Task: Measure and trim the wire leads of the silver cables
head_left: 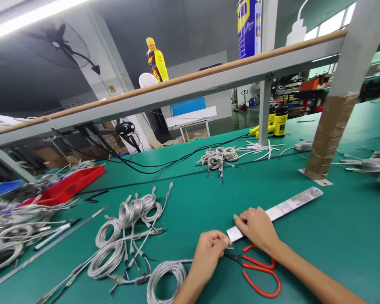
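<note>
My left hand (209,250) is curled in a pinch at the near end of a flat metal ruler (288,206) lying on the green table (335,236). What its fingertips grip is too small to name. My right hand (256,227) rests on the ruler's near end with fingers bent and pressed down on it. Red-handled scissors (259,270) lie on the table just under my right wrist. A coil of silver cable (166,276) lies beside my left forearm.
Several silver cable coils (126,228) lie left of my hands, and more (217,158) sit farther back. A red tray (67,185) and a cable heap (9,228) are at far left. A taped post (327,131) stands at right. Bottles stand on the overhead shelf (177,90).
</note>
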### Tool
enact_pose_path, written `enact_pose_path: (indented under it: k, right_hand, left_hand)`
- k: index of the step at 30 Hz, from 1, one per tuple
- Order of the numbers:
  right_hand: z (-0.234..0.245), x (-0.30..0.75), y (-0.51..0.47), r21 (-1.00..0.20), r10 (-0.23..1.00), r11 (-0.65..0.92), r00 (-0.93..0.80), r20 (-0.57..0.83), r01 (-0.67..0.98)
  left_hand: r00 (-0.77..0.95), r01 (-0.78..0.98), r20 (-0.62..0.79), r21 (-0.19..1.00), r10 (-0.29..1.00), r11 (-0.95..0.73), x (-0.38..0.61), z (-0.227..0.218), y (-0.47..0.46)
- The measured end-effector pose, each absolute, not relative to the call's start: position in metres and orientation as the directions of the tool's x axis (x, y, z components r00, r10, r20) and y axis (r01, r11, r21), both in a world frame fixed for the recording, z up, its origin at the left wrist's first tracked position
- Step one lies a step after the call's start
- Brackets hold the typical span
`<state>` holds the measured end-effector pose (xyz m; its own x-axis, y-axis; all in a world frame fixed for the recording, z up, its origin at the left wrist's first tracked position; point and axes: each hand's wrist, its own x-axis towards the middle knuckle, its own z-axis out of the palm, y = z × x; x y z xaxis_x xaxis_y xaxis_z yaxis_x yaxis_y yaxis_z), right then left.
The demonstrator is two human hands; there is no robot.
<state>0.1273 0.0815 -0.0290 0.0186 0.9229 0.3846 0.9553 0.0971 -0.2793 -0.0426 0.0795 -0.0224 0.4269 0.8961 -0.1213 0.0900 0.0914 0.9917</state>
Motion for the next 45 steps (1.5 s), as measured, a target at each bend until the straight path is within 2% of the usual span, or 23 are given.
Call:
enact_pose_path:
  k: [5, 17, 26, 45]
  right_hand:
    - [-0.028, 0.126, 0.079, -0.301, 0.91, 0.217, -0.08, 0.408, 0.929]
    - [-0.03, 0.122, 0.078, -0.38, 0.901, 0.278, -0.102, 0.422, 0.882]
    - [-0.029, 0.124, 0.08, -0.402, 0.897, 0.286, -0.095, 0.432, 0.87]
    - [-0.031, 0.121, 0.079, -0.4, 0.928, 0.235, -0.082, 0.364, 0.886]
  left_hand:
    - [0.431, 0.126, -0.189, 0.981, 0.882, 0.148, -0.051, -0.025, 0.066]
    - [0.386, 0.157, -0.243, 0.968, 0.89, 0.196, -0.049, -0.015, 0.06]
    - [0.385, 0.202, -0.251, 0.962, 0.888, 0.184, -0.051, -0.021, 0.061]
    - [0.407, 0.272, -0.307, 0.94, 0.86, 0.206, -0.051, -0.012, 0.061]
